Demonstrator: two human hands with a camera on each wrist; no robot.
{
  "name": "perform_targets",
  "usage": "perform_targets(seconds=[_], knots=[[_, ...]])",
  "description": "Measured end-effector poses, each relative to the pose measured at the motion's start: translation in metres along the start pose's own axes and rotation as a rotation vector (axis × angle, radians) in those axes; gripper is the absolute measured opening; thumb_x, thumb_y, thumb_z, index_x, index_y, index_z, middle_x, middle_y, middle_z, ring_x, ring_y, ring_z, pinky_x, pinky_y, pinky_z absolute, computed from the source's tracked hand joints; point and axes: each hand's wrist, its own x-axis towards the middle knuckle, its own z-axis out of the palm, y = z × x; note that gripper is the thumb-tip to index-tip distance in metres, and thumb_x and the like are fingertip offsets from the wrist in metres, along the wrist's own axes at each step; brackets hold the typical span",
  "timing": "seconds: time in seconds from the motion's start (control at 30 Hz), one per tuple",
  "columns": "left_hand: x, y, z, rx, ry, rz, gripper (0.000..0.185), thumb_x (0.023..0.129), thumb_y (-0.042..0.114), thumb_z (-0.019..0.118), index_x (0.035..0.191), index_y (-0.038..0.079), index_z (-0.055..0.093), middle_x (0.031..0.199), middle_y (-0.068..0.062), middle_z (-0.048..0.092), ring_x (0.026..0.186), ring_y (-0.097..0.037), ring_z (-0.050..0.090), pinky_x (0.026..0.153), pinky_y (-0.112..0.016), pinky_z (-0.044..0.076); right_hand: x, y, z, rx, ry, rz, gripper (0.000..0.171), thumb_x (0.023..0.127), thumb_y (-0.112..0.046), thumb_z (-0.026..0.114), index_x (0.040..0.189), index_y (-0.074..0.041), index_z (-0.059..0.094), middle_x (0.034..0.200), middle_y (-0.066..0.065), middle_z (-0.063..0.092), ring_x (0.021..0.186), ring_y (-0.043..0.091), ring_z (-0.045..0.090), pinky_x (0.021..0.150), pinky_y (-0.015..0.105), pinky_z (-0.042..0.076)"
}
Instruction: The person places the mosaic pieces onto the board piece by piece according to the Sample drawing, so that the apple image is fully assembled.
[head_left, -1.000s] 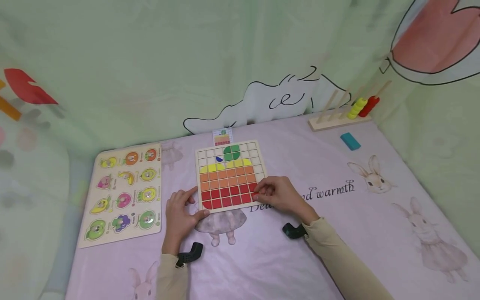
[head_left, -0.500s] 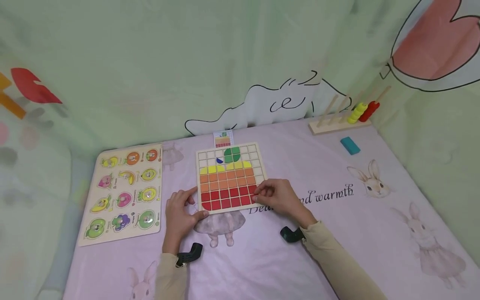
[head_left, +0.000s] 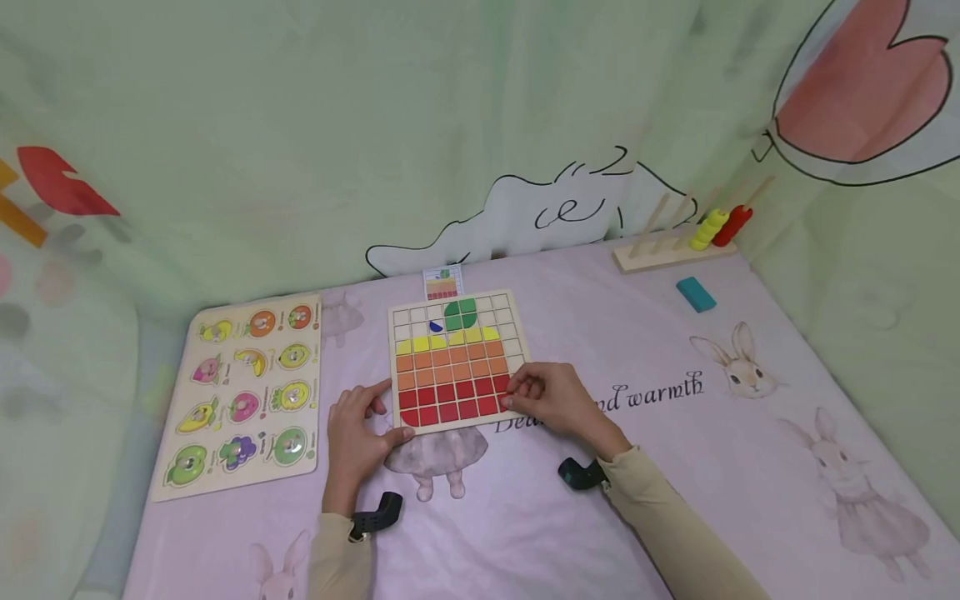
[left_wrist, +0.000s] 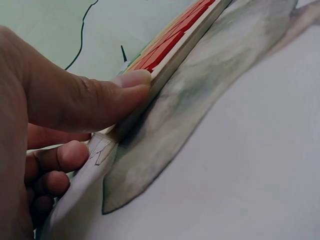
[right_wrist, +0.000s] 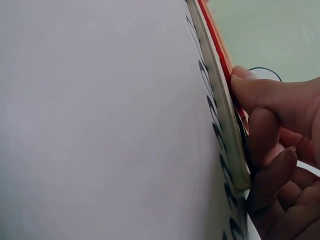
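Note:
A square wooden mosaic board (head_left: 521,333) lies on the table, its grid bearing rows of red, orange and yellow tiles plus green and blue pieces above. My left hand (head_left: 356,437) holds the lower left corner. In the left wrist view the thumb (left_wrist: 100,100) presses on the front edge, and the other fingers are curled beside the board. At the lower right, my right hand (head_left: 551,396) pinches a red tile (head_left: 505,402) at the end of the bottom row. In the right wrist view that thumb (right_wrist: 260,90) lies against the red tiles; the fingers mostly hide the tile.
A small pattern card (head_left: 443,283) lies behind the board. On the left is a fruit puzzle board (head_left: 273,429). A peg stand (head_left: 652,258) with yellow and red beads stands at the back right, near a teal block (head_left: 696,294). A printed cloth covers the table.
My right thumb and fingers have shifted slightly left and settled at the bottom row's right end. My left hand keeps its hold on the corner. The head view has shifted a little.

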Motion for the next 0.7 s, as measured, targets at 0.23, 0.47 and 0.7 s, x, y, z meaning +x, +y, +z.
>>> perform_targets(seconds=[0.23,0.47,0.7], knots=[[0.002,-0.001,-0.002,0.002,-0.021,-0.008,0.074,0.064,0.023,0.093,0.133,0.006,0.072,0.087,-0.005,0.058,0.091,-0.022,0.047,0.086,-0.042,0.033,0.003,-0.001,-0.003,0.027,-0.036,-0.007,0.014,0.087,-0.015,0.087,0.093,-0.009,0.076,0.078,-0.001,0.066,0.066,0.012,0.058,0.060,0.022,0.047],[0.002,-0.004,-0.002,0.004,-0.004,0.009,0.072,0.064,0.021,0.093,0.132,0.005,0.073,0.087,-0.004,0.058,0.089,-0.020,0.046,0.085,-0.041,0.033,0.006,0.001,-0.009,0.038,-0.047,-0.002,0.009,0.092,-0.019,0.083,0.094,-0.013,0.077,0.080,-0.002,0.068,0.069,0.013,0.061,0.064,0.024,0.050],[0.004,-0.006,-0.002,0.020,-0.032,0.023,0.072,0.066,0.023,0.091,0.134,0.005,0.072,0.088,-0.004,0.058,0.092,-0.020,0.046,0.085,-0.042,0.033,0.007,0.004,-0.022,-0.009,0.017,0.000,0.012,0.100,-0.021,0.075,0.101,-0.010,0.078,0.081,0.001,0.070,0.066,0.012,0.059,0.062,0.025,0.049]])
